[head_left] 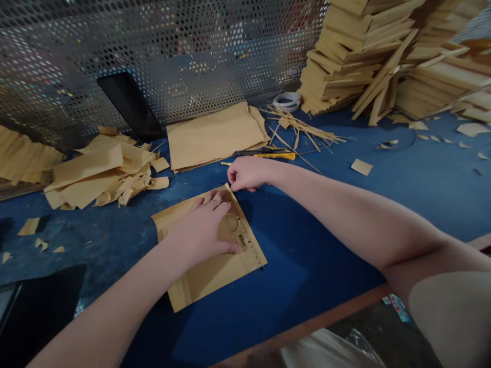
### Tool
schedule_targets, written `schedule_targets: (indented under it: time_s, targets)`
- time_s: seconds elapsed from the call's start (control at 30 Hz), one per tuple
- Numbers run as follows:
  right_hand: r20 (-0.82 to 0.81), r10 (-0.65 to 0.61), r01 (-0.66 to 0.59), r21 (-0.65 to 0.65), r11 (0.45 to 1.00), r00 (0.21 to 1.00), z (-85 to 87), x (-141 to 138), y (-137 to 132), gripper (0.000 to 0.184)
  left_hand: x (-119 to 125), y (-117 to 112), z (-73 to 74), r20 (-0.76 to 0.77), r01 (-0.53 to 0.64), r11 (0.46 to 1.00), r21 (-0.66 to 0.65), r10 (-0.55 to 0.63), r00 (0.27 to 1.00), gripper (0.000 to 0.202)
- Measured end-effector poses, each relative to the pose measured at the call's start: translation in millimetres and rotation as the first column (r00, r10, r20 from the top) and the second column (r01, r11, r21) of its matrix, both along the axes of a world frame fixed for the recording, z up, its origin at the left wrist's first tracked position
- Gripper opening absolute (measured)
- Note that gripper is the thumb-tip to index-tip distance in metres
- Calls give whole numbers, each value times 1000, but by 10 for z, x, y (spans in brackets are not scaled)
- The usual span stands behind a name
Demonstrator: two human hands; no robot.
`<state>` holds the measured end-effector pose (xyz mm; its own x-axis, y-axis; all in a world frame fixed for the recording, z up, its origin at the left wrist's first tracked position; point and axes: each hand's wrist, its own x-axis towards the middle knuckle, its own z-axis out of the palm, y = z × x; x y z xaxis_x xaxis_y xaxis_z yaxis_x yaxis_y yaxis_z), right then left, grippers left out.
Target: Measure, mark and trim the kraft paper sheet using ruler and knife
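Head cam, going left to right: loose scraps (92,171) toward the table's (303,255) back-left corner, then the left hand (203,222), fingers spread flat, holding down a clear ruler (245,236) on brown paper (210,273) near the front edge. Right hand (247,173) is curled nearly closed by the ruler's far end; can't tell if it's gripping that yellow tip (226,163). Uneven left-hand pressure could skid the ruler crooked, imo.

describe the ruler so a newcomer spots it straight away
On the blue table, find the tan paper under the left hand. The ruler lies along that paper's right edge. Unlike the opaque paper around it, it is see-through with dark markings.
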<state>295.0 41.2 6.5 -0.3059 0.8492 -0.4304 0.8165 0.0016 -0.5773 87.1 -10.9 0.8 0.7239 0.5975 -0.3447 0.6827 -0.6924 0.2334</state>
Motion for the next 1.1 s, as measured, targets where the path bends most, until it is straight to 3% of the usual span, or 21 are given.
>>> schedule_targets:
  time_s: [0.6,0.8,1.1]
  targets:
    - [-7,-30,30,-12,999,1000,-9,-8,2,8,30,-5,27,-5,-32,999,2,32,999,98]
    - [8,-25,26,-13,1000,1000,16,-21,-16,6,49,-5,28,-36,-63,998,-12,63,997,119]
    - [27,-15,14,22,1000,1000,-20,-22,0,5,59,-5,34,-58,-48,998,-28,46,997,123]
